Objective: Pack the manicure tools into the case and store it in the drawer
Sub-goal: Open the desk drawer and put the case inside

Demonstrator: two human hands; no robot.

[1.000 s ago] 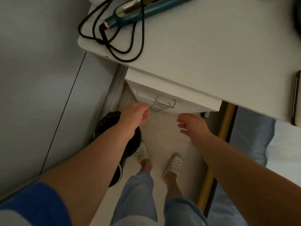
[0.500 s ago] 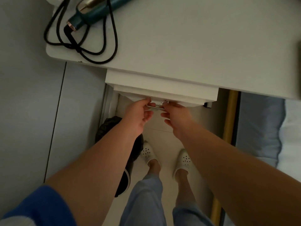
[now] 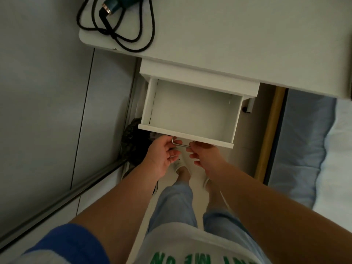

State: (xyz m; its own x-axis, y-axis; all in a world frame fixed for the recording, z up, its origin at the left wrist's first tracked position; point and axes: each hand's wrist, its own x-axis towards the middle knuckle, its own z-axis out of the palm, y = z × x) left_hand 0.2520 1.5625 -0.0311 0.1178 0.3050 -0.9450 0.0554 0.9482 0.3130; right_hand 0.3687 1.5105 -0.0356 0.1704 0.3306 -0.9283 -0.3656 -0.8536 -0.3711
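A white drawer (image 3: 190,113) stands pulled out from under the white desk (image 3: 238,44); nothing lies inside it. A thin metal handle (image 3: 182,145) runs along its front panel. My left hand (image 3: 162,156) grips the left end of the handle and my right hand (image 3: 204,156) pinches its right end. No manicure case or tools show in this view.
A teal hair straightener (image 3: 114,4) with a coiled black cord (image 3: 118,33) lies on the desk's left corner. A dark bin (image 3: 133,141) sits on the floor below the drawer's left side. A bed with pale blue bedding (image 3: 304,149) is to the right.
Both hands reached up to the handle, took hold of it and pulled the drawer out towards me; it was closed a second ago.
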